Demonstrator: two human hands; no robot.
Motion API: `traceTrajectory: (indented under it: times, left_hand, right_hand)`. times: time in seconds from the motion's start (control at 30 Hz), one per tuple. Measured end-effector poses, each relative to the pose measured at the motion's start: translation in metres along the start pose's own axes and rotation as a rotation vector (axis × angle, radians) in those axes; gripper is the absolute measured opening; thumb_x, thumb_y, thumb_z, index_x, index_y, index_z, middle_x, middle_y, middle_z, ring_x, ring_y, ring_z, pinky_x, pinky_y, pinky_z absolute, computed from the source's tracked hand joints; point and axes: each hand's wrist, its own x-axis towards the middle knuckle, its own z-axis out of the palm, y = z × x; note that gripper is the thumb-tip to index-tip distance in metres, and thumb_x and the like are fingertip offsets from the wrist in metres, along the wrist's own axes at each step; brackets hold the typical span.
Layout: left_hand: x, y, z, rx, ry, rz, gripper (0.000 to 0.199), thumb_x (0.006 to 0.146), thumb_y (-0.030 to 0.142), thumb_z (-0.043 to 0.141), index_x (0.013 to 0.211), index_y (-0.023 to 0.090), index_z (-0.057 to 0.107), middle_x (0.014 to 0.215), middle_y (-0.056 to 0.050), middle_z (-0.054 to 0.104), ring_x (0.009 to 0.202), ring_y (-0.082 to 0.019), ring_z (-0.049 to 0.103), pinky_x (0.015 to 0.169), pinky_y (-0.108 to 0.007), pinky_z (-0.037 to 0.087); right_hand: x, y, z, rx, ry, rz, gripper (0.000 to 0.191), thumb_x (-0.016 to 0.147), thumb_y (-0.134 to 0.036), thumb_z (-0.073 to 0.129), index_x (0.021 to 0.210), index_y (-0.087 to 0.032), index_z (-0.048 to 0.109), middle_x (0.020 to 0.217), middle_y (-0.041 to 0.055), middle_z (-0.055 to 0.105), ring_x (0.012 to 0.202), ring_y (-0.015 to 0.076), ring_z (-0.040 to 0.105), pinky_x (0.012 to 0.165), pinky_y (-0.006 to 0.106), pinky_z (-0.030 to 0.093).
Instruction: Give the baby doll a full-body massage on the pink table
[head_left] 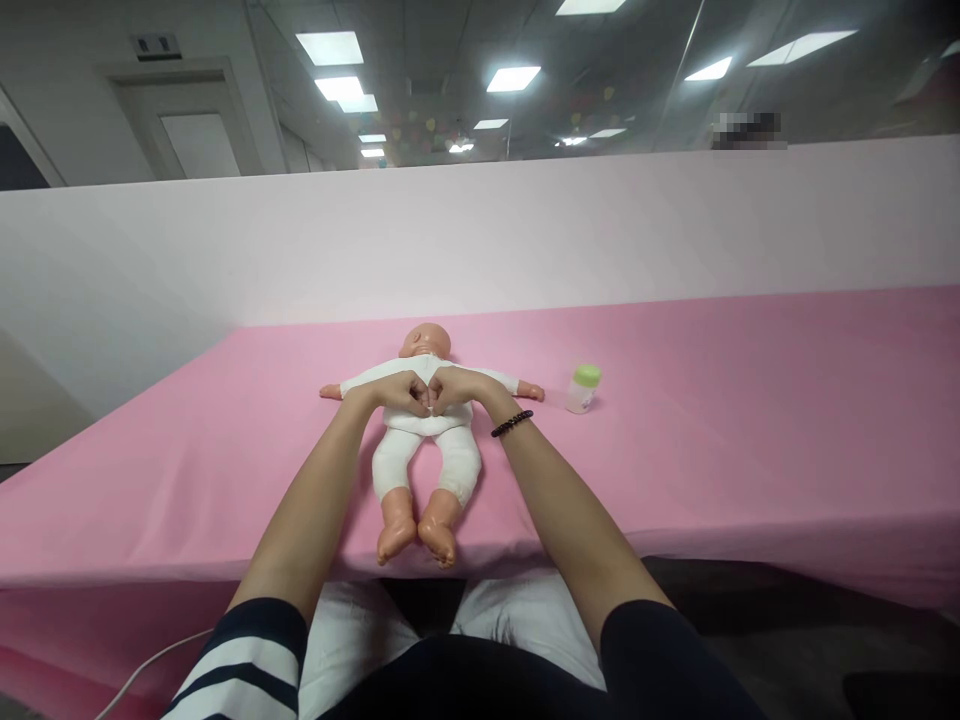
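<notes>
Head view: pink-draped table (675,400) holds a supine baby doll (427,422), centred. Left hand (401,393) and right hand (457,388) sit on its chest, fingers (424,397) narrow, tips meeting; can't tell if they pinch anything. Small green-capped bottle (583,388) stands just right of the doll.

A white doll bodysuit (457,455), pink tablecloth (712,440), and navy-and-white striped sleeve (240,660).

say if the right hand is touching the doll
Touching. The head view plainly shows the right hand pressed down on the chest of the doll, with its fingers on the white suit and no gap visible.
</notes>
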Motion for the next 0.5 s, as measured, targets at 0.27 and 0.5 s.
traceTrajectory:
  times: [0.27, 0.5]
  left_hand:
    - [0.000, -0.006, -0.005, -0.123, -0.058, 0.053, 0.031, 0.065, 0.039, 0.086, 0.070, 0.019, 0.064, 0.071, 0.002, 0.059, 0.069, -0.012, 0.052, 0.067, -0.028, 0.042]
    - [-0.001, 0.000, -0.007, 0.087, -0.046, -0.060, 0.029, 0.064, 0.040, 0.086, 0.076, 0.021, 0.067, 0.073, 0.002, 0.061, 0.068, -0.014, 0.052, 0.061, -0.028, 0.036]
  right_hand:
    - [-0.013, 0.003, -0.013, 0.096, -0.163, -0.119, 0.006, 0.071, -0.016, 0.073, 0.071, -0.018, 0.067, 0.071, -0.0047, 0.060, 0.069, 0.0108, 0.048, 0.061, 0.023, 0.034]
    - [-0.013, -0.003, -0.014, 0.062, -0.222, -0.109, 0.015, 0.068, -0.018, 0.079, 0.082, -0.020, 0.074, 0.088, -0.0027, 0.074, 0.086, 0.0145, 0.062, 0.073, 0.023, 0.044]
